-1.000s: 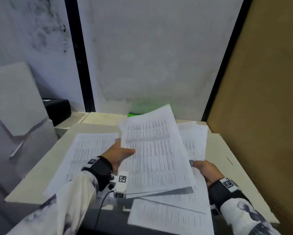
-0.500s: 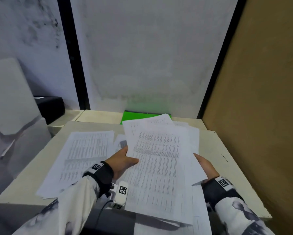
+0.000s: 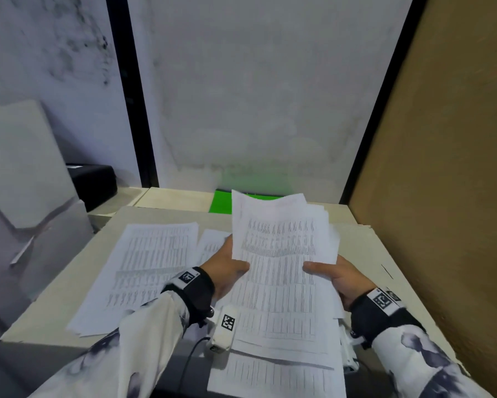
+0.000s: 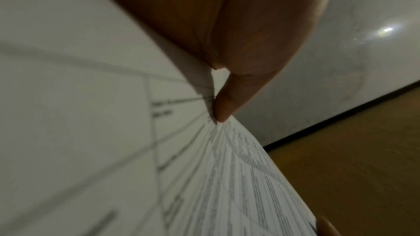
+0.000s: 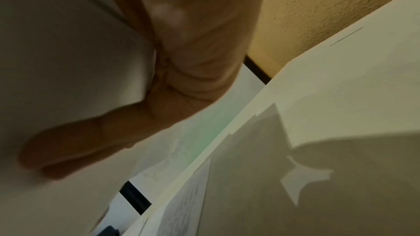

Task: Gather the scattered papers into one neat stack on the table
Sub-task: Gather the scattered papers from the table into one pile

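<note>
A pale bench (image 3: 353,242) boxed in by grey and tan partitions carries printed sheets at left and along its near edge. Largest of the loose ones, a sheet of tables (image 3: 144,271) lies flat at left, well apart from the bundle of papers (image 3: 279,271) that a person holds raised and tilted at centre. Another sheet (image 3: 273,377) lies under it at the near edge; a green folder (image 3: 220,201) peeks out at the far side. The left hand (image 3: 227,267) pinches the bundle's left edge, thumb on top; the right hand (image 3: 337,272) clamps the right edge likewise. The far edges fan unevenly. Squaring it well likely means loosening both grips slightly, tapping the bundle's bottom edge on the bench, then laying it down before collecting the left sheet.
</note>
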{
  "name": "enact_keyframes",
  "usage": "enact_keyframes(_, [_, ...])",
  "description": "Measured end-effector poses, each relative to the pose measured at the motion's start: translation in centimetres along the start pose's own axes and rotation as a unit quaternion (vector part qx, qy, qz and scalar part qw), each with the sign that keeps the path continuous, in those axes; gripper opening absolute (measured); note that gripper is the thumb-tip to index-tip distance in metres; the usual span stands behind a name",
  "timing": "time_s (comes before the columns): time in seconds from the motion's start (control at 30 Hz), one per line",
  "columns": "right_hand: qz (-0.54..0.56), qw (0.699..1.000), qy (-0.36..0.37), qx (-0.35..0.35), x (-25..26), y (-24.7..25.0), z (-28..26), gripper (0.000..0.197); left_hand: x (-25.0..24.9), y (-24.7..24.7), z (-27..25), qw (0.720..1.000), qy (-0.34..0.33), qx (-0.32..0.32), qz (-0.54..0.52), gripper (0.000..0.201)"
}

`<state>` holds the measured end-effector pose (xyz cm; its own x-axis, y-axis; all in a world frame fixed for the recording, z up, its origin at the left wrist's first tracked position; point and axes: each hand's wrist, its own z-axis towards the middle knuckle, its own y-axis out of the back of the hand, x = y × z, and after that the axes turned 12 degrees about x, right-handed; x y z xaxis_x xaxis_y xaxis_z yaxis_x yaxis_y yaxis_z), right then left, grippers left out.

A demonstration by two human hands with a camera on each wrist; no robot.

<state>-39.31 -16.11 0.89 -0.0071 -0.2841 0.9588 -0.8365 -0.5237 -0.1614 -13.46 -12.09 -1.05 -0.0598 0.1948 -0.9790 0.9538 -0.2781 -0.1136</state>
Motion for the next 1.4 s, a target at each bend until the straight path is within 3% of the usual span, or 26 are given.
enact_keyframes(0.1, [-0.017, 1.000, 0.008, 0.011, 0.8, 0.9, 0.0, 0.051, -1.4, 0.7, -0.1, 0.999, 0.000, -0.006, 0.033, 0.076])
enact_keyframes(0.17, [-0.015, 1.000, 0.010, 0.006, 1.0, 1.9, -0.3, 0.055, -1.7, 2.6, -0.1, 0.987, 0.083, -0.047, 0.133, 0.067])
enact_keyframes(0.2, [-0.017, 1.000, 0.007, 0.000, 1.0, 2.5, -0.5, 0.056, -1.4, 4.1, 0.1, 0.959, 0.151, -0.081, 0.224, 0.071])
enact_keyframes(0.27, [-0.009, 1.000, 0.001, -0.015, 0.4, 4.1, -0.6, 0.056, 0.3, 6.9, 0.0, 0.833, 0.311, -0.115, 0.443, 0.092])
enact_keyframes(0.3, [-0.008, 1.000, -0.004, -0.024, 0.1, 4.7, -0.6, 0.057, 1.2, 7.3, -0.4, 0.775, 0.347, -0.113, 0.516, 0.104])
enact_keyframes(0.33, [-0.006, 1.000, -0.010, -0.029, -0.3, 5.2, -0.7, 0.058, 2.1, 7.2, -0.7, 0.743, 0.367, -0.112, 0.548, 0.116])
enact_keyframes(0.43, [0.010, 0.998, -0.036, -0.058, -1.1, 6.1, -0.9, 0.051, 3.8, 5.8, -1.2, 0.727, 0.369, -0.126, 0.566, 0.137])
enact_keyframes(0.57, [0.039, 0.994, -0.050, -0.087, -2.6, 6.9, -0.9, 0.062, 3.4, 5.4, 0.1, 0.719, 0.351, -0.118, 0.588, 0.133])
enact_keyframes(0.63, [0.051, 0.992, -0.065, -0.093, -3.3, 7.0, -1.0, 0.055, 2.9, 5.1, 0.3, 0.733, 0.348, -0.116, 0.573, 0.124])
enact_keyframes(0.77, [0.090, 0.989, -0.076, -0.093, -4.6, 7.2, -1.2, 0.058, 2.3, 6.1, 0.4, 0.822, 0.306, -0.161, 0.453, 0.101])
enact_keyframes(0.83, [0.095, 0.988, -0.072, -0.099, -5.2, 7.7, -1.4, 0.076, 1.6, 6.9, 0.0, 0.866, 0.257, -0.185, 0.388, 0.076])
enact_keyframes(0.9, [0.084, 0.990, -0.080, -0.081, -5.6, 8.2, -1.7, 0.101, -0.5, 7.1, -1.3, 0.890, 0.198, -0.197, 0.360, 0.038])
enact_keyframes(0.97, [0.086, 0.990, -0.083, -0.076, -5.5, 8.1, -2.0, 0.082, -3.5, 7.3, -3.0, 0.901, 0.122, -0.233, 0.346, 0.018])
enact_keyframes(1.07, [0.082, 0.989, -0.091, -0.088, -5.6, 8.0, -2.3, 0.057, -9.5, 8.4, -5.2, 0.913, 0.002, -0.259, 0.314, 0.019])
enact_keyframes(1.13, [0.096, 0.988, -0.085, -0.082, -5.7, 7.4, -2.0, 0.050, -13.6, 9.5, -6.1, 0.944, -0.069, -0.212, 0.245, 0.030])
enact_keyframes(1.2, [0.102, 0.988, -0.077, -0.087, -5.6, 6.2, -1.5, 0.055, -16.5, 10.0, -6.5, 0.970, -0.149, -0.147, 0.119, 0.035])
enact_keyframes(1.23, [0.102, 0.988, -0.072, -0.087, -5.5, 5.6, -1.1, 0.067, -17.2, 9.9, -6.5, 0.976, -0.171, -0.121, 0.065, 0.040])
enact_keyframes(1.27, [0.101, 0.989, -0.068, -0.077, -5.5, 5.0, -0.7, 0.079, -17.4, 9.5, -6.3, 0.978, -0.177, -0.103, 0.024, 0.045])
enact_keyframes(1.3, [0.107, 0.990, -0.064, -0.067, -5.4, 4.3, -0.3, 0.079, -17.0, 9.1, -5.9, 0.981, -0.175, -0.088, -0.002, 0.046])
enact_keyframes(1.4, [0.116, 0.990, -0.054, -0.049, -4.2, 2.1, 0.5, 0.045, -13.6, 6.8, -4.3, 0.992, -0.095, -0.078, -0.026, 0.034])
